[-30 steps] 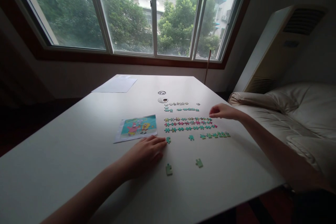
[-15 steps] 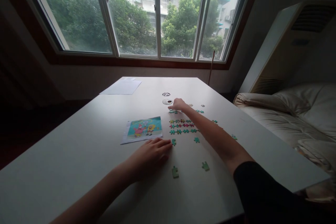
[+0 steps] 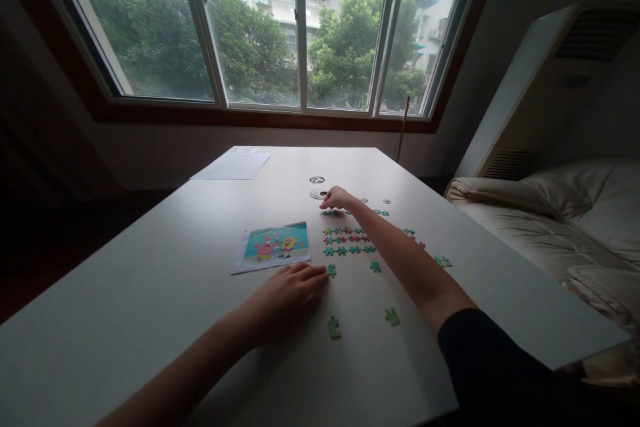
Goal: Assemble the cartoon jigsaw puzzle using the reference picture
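Note:
My left hand lies on the white table with its fingers stretched out. Its fingertips are at a teal puzzle piece, just beside a cartoon picture sheet. Farther off, my right hand is closed over the far row of puzzle pieces. Whatever its fingers may hold is too small to make out. Between the hands lie rows of joined or closely set puzzle pieces, partly covered by my right forearm. Two loose green pieces, one at the front and another to its right, lie nearer me.
Two round flat items, a disc and a smaller one, lie beyond my right hand. White paper sits at the far left corner. A sofa stands right of the table, and a window is behind it.
My right hand has shifted very slightly over the far row, and the forearm has moved a little left, uncovering more pieces on its right. My left hand stays in place.

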`<state>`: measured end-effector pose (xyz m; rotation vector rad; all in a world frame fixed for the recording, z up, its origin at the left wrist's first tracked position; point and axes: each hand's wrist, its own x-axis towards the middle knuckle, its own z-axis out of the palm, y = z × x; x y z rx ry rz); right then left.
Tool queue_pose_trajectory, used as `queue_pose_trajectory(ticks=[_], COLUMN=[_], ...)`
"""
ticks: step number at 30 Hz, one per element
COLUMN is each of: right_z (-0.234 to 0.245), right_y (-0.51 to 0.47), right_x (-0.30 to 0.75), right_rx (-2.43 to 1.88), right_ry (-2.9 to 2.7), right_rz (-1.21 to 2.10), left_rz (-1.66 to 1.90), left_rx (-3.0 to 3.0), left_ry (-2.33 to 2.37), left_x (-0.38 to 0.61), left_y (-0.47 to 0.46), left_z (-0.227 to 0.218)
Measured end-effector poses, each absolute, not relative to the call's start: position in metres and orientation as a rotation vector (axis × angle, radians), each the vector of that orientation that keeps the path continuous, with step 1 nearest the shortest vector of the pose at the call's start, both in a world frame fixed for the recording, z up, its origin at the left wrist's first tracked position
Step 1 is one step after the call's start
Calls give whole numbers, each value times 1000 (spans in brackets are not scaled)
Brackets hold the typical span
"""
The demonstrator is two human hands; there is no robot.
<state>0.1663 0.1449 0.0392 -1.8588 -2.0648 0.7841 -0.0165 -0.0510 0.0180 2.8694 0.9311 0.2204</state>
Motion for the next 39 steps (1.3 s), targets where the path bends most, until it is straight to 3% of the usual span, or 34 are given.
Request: queue_pose_trajectory(ticks=[10,14,23,33,39], right_z=[68,74,64,48,40], right_y=[76,42,-9,-11,-6], right_x=[271,336,435,442,441], right_rx=[-1566,-1619,-1762,-2136,-2093], right_ry=[-2091,-2031,-2185,-2218,-2232], right_rz=[1029,1208,1181,1233,1259], left_rz=[261,256,191,258,253], left_rx=[2852,2842,2835,2880,2897], left_ry=[912,919,949,917,917], left_x=[-17,-16,-15,-12,-11], left_y=[-50,-50,-50,-50,-49], left_z=[14,15,14,10,10])
